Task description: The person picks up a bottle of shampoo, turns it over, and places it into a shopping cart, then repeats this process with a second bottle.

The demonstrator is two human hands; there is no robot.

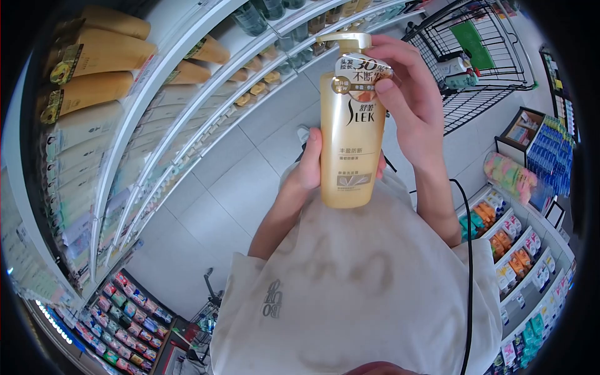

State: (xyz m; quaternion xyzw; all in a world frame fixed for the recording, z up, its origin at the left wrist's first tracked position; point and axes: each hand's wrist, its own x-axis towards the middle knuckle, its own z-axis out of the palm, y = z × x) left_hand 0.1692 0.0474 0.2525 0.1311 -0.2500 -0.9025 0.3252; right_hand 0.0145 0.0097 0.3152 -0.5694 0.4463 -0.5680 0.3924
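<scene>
A gold SLEK shampoo bottle (352, 134) with a pump top stands upright in front of my chest, its printed front facing me. My left hand (310, 164) grips its lower left side, thumb along the edge and the other fingers hidden behind it. Higher up, my right hand (412, 94) is closed around the neck area, with the thumb on a round tag (361, 76) that hangs below the pump. The tag carries a large "30" and Chinese characters. Both hands are in contact with the bottle.
Long white shelves (150, 94) with gold bottles (103, 53) curve along the left. A black wire shopping cart (500, 100) holding some goods stands at upper right. Stocked racks (515, 244) line the right side, and a dark cable (469, 275) runs down by my right arm.
</scene>
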